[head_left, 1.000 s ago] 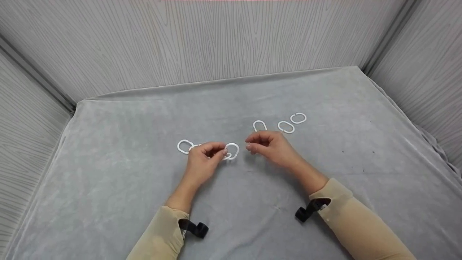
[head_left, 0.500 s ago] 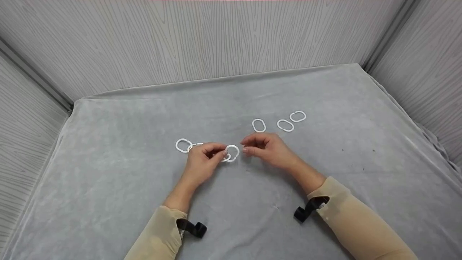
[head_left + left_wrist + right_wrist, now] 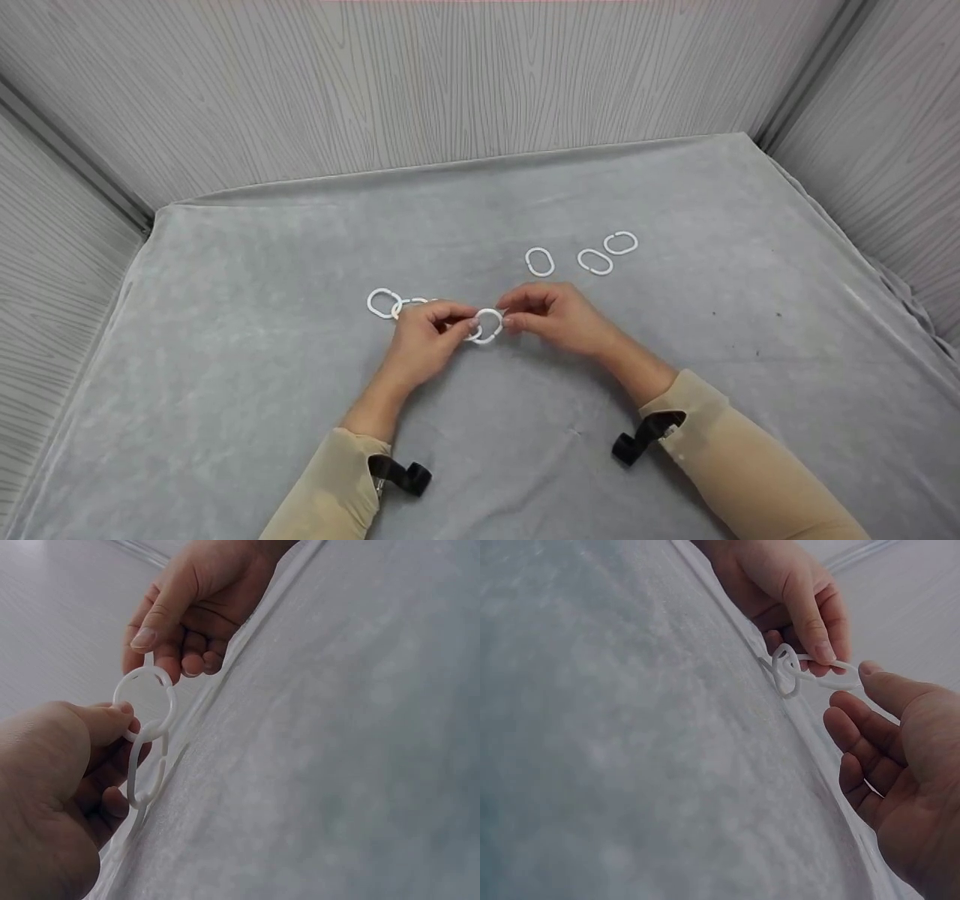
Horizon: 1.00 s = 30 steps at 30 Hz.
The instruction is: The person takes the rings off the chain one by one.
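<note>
White plastic oval links hook together into a short chain. In the head view, my left hand (image 3: 431, 334) pinches the chain near its right end between thumb and fingertips, with the end link (image 3: 489, 326) standing up beyond them. My right hand (image 3: 559, 316) has thumb and fingertips at that link's right edge, pinching it. The left wrist view shows the end link (image 3: 166, 701) looped through a lower link (image 3: 133, 772). In the right wrist view, my right thumb tip (image 3: 870, 669) overlaps the link's near end. Fingers hide the chain's middle.
A linked oval (image 3: 382, 303) at the chain's left end lies on the grey cloth (image 3: 300, 255). Behind my right hand lie three separate white links: one nearer (image 3: 540, 262), one further right (image 3: 595, 262) and one at the far right (image 3: 621, 242). Grey wood-patterned panels (image 3: 450, 82) stand behind the table.
My right hand has moved left and slightly nearer, from apart to the end link's edge. My left hand has shifted slightly right with the chain, still gripping it.
</note>
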Available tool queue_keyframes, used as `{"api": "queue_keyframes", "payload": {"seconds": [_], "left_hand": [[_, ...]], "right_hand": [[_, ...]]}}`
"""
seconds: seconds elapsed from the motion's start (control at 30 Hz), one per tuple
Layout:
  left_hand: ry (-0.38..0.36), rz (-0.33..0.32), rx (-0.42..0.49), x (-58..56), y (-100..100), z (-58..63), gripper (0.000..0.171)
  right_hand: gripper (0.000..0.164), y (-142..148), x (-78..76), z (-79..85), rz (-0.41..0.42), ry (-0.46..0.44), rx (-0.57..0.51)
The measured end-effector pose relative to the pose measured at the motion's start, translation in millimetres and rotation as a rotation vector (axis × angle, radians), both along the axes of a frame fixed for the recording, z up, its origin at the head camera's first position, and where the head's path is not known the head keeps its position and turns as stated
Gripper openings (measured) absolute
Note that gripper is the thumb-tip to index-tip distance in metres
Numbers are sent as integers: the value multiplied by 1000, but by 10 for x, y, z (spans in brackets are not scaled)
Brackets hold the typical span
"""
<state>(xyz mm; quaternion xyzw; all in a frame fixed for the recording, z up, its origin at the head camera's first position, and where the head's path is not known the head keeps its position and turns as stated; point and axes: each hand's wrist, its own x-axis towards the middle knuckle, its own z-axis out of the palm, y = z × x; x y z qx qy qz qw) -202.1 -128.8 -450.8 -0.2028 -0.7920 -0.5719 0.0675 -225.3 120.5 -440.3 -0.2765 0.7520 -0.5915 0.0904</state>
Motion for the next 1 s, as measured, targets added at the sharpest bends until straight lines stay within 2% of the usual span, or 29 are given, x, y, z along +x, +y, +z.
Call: {"api": "queue_keyframes", "payload": {"seconds": [0.23,0.53,1.0], "left_hand": [[-32,-3,-3,17,1,-15,8],[-26,-5,-25,22,4,-8,8],[-39,-42,-31,11,4,11,8]], "right_hand": [[14,-17,16,-22,16,-9,-7],[10,-13,10,-34,38,13,24],[15,-19,6,-3,74,-17,68]]}}
